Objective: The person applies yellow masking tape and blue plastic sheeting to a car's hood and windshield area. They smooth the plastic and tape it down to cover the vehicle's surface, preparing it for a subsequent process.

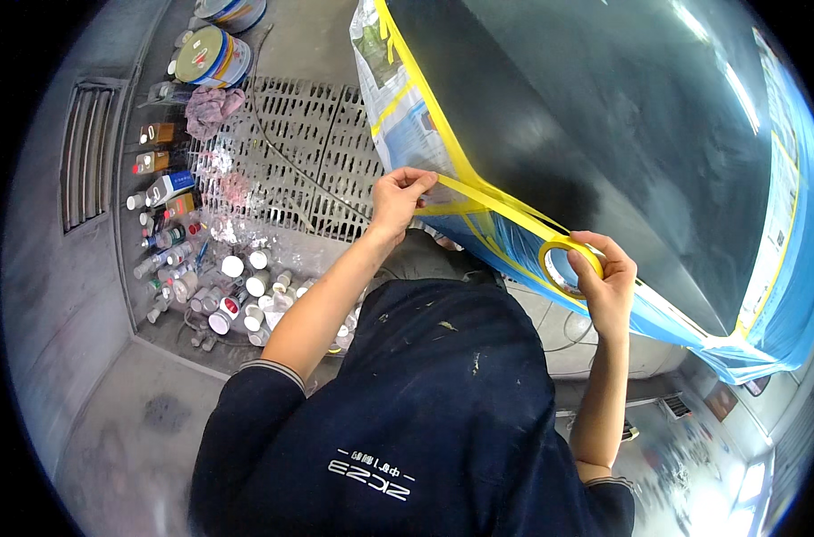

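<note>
Between my two hands a strip of yellow masking tape [492,199] is drawn out along the edge of a dark grey vehicle panel [595,134]. My left hand [398,201] pinches the strip's free end between thumb and fingers. In my right hand [608,276] is the roll of masking tape [561,268], gripped by its rim with the hollow core showing. Below the strip, blue masking film [514,261] hangs from the panel's edge. Printed paper sheeting [413,125], bordered with more yellow tape, covers the side beyond my left hand.
Several bottles and cups [237,295] crowd the floor on the left. Farther back stand paint buckets [205,58] beside a crumpled pink rag [213,111]. A hose [277,148] crosses the slotted floor grate [335,116]. A wall vent [89,154] is at far left.
</note>
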`<state>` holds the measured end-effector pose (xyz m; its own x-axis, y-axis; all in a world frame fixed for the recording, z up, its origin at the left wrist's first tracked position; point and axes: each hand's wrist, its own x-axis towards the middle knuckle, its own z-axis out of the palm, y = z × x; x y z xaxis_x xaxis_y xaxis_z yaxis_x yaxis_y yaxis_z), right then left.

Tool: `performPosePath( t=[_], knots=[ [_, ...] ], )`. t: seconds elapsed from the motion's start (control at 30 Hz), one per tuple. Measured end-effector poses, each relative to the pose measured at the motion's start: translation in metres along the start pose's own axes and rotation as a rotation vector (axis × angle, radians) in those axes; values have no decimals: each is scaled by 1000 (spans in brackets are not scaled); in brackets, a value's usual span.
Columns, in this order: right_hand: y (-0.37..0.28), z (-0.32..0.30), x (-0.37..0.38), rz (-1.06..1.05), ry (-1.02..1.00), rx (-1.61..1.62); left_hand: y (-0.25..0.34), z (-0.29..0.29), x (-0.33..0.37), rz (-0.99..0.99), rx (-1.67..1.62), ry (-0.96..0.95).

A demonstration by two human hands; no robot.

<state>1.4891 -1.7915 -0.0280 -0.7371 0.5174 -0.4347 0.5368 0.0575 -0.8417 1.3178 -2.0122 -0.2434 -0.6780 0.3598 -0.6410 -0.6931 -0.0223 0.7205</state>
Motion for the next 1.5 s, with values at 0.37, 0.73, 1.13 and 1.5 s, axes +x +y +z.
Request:
performPosePath(
  t=[0.37, 0.73, 1.13, 1.5],
  knots=[
    [14, -8, 13, 90, 129, -236, -19, 18, -12, 674, 521, 126],
    [22, -24, 18, 164, 11, -201, -20, 22, -18, 1416, 1260, -278],
    [14, -28, 21, 259, -205, -446, 16, 90, -42, 1463, 1228, -735],
    [-14, -12, -30, 171, -20, -226, 23, 101, -61, 1319, 1232, -768]
  ],
)
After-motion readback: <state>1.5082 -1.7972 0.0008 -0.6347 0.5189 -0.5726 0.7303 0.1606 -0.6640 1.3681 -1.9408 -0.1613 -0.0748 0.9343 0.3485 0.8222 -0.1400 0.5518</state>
